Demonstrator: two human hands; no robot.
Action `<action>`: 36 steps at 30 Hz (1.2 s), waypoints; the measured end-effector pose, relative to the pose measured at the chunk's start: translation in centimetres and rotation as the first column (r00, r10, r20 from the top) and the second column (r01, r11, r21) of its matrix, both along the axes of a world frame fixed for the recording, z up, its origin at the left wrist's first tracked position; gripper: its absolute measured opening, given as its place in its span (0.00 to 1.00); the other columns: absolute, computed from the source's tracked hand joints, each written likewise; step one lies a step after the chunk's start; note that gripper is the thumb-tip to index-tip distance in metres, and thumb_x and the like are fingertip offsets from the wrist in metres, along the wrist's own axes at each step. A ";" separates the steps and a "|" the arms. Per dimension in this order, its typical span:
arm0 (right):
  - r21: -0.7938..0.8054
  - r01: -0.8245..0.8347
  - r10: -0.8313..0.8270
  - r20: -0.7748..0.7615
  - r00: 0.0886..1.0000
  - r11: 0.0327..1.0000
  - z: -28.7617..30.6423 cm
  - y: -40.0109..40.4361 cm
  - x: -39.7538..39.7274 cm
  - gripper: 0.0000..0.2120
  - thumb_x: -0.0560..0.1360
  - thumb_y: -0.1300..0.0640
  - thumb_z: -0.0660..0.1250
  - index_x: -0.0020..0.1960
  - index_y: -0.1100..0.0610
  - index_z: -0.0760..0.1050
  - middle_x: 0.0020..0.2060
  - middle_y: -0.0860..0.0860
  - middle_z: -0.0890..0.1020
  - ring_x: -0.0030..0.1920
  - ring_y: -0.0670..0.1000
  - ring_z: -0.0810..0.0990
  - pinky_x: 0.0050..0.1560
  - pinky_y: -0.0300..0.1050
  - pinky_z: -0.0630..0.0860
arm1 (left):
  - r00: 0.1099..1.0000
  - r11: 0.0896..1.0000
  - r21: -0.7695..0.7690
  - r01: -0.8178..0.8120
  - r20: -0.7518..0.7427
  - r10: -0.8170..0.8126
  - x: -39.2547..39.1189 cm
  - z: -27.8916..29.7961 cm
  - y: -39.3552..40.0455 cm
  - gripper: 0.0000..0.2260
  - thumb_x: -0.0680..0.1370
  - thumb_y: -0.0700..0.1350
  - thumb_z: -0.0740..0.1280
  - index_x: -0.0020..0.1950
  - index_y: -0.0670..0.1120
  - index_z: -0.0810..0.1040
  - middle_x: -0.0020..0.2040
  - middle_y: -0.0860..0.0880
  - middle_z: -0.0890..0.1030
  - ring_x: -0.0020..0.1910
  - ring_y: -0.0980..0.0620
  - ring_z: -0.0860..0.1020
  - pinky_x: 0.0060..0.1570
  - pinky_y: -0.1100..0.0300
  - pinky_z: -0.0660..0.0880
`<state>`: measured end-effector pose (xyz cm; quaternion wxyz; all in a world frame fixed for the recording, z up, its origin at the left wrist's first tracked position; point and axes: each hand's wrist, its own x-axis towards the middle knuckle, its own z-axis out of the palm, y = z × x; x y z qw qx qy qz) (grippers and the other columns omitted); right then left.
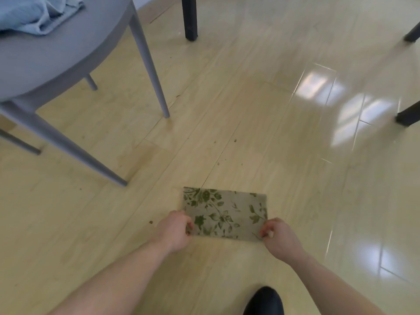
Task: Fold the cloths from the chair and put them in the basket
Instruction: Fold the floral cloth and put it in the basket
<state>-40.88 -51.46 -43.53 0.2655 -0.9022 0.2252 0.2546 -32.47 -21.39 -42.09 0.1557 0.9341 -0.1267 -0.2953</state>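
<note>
A small beige cloth with a green flower print (223, 212) is stretched flat as a folded rectangle low over the floor. My left hand (175, 230) pinches its near left corner and my right hand (278, 235) pinches its near right corner. A crumpled light blue cloth (34, 14) lies on the seat of the grey chair (45, 60) at the upper left. No basket is in view.
The grey chair's legs (150, 62) slant down to the wooden floor left of the cloth. Dark furniture legs (189, 18) stand at the top and at the right edge (408, 115). A black shoe (264, 301) shows at the bottom.
</note>
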 end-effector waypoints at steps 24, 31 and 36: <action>0.394 0.558 -0.631 0.077 0.772 0.731 4.1 2.3 2.8 0.05 0.74 0.52 0.69 0.49 0.51 0.79 0.46 0.49 0.85 0.45 0.52 0.85 0.47 0.56 0.85 | 0.993 0.988 -0.148 -0.035 -0.121 0.017 -1.5 0.4 -2.4 0.16 0.78 0.45 0.68 0.65 0.56 0.79 0.66 0.57 0.77 0.66 0.53 0.75 0.68 0.57 0.74; 0.419 0.309 -0.377 0.088 0.922 0.854 5.0 7.6 3.9 0.07 0.74 0.49 0.71 0.49 0.48 0.76 0.47 0.49 0.84 0.36 0.46 0.83 0.29 0.37 0.77 | 0.960 0.950 -0.138 -0.280 -0.062 0.274 -0.4 1.1 -0.2 0.10 0.79 0.41 0.66 0.53 0.56 0.81 0.57 0.57 0.77 0.45 0.60 0.77 0.38 0.71 0.69; 0.346 0.118 -0.170 0.123 0.978 0.931 2.9 10.3 4.3 0.07 0.75 0.44 0.72 0.49 0.43 0.75 0.50 0.40 0.78 0.50 0.45 0.80 0.54 0.48 0.82 | 0.923 0.914 -0.129 -0.384 -0.076 0.377 0.5 0.5 1.1 0.10 0.78 0.40 0.66 0.52 0.55 0.80 0.51 0.55 0.77 0.42 0.62 0.76 0.37 0.66 0.70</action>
